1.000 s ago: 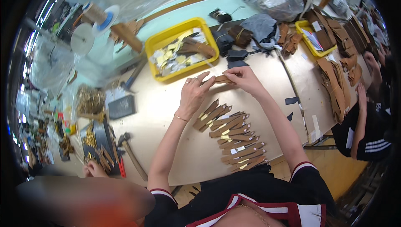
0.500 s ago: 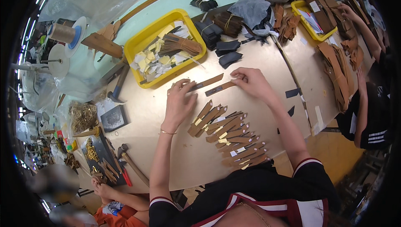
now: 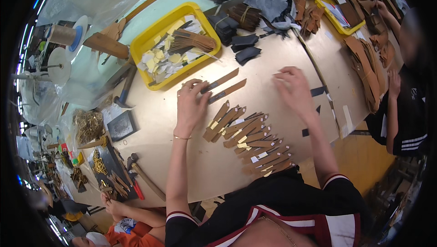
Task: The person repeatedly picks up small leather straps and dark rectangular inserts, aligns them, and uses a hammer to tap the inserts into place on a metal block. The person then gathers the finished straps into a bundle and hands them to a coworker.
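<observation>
Two brown leather strips with dark left ends, the upper strip (image 3: 226,78) and the lower strip (image 3: 233,89), lie side by side on the table. My left hand (image 3: 191,103) has its curled fingers and thumb at those dark ends, holding the pair. To their right, above the tabletop, my right hand (image 3: 295,92) is slightly blurred, its fingers loosely apart and nothing seen in them. Nearer to me lies a fanned spread of brown leather strips (image 3: 250,133) with small white tags and yellow paper pieces.
Beyond the strips stands a yellow tray (image 3: 157,85) of paper scraps and a banded leather bundle. Dark bundles (image 3: 246,42) lie beside it. At left are a dark slab (image 3: 122,128), a hammer (image 3: 132,161) and cord spools (image 3: 63,35). Co-workers' arms (image 3: 395,97) are at both sides.
My right hand has let go of the lower strip and moved right. The lower strip has shifted left, its dark end now at my left thumb.
</observation>
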Demonstrator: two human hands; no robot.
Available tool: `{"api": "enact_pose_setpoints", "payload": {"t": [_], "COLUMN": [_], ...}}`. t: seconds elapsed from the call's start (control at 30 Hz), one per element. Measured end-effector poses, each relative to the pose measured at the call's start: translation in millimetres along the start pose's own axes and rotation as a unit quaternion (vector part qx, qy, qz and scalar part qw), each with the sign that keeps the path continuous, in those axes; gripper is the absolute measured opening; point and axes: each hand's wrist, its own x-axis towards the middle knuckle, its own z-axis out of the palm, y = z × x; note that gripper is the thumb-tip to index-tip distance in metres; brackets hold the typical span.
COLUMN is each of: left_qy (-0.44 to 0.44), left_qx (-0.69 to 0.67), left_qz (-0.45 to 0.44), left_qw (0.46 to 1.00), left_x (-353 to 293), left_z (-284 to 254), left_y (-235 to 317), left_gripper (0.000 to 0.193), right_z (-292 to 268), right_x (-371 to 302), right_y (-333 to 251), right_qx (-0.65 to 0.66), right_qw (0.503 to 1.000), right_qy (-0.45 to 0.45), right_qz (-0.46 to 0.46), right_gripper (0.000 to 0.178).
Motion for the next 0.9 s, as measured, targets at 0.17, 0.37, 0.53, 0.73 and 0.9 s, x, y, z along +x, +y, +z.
{"api": "enact_pose_setpoints", "payload": {"t": [0.17,0.37,0.53,0.73,0.9], "left_qy": [0.008,0.023,-0.023,0.094,0.055], "left_qx": [0.022,0.086,-0.021,0.152,0.118], "left_qz": [0.032,0.092,-0.053,-0.007,0.003], "left_qw": [0.999,0.992,0.998,0.984,0.991], "left_x": [1,11,13,12,5], "left_z": [6,11,8,0,6], "left_y": [0,-1,-4,-14,-2], "left_gripper": [0.024,0.015,0.016,0.026,0.024], "right_z": [-70,-75,-50,-77,-106], "right_x": [-59,-85,-53,-47,-77], "right_y": [52,58,35,50,80], "right_qx": [-0.088,-0.110,-0.087,-0.144,-0.155], "right_qw": [0.986,0.980,0.995,0.985,0.971], "right_qy": [0.094,0.128,0.046,0.065,0.102], "right_qz": [0.110,0.107,-0.006,0.073,0.148], "right_gripper": [0.018,0.018,0.021,0.021,0.021]}}
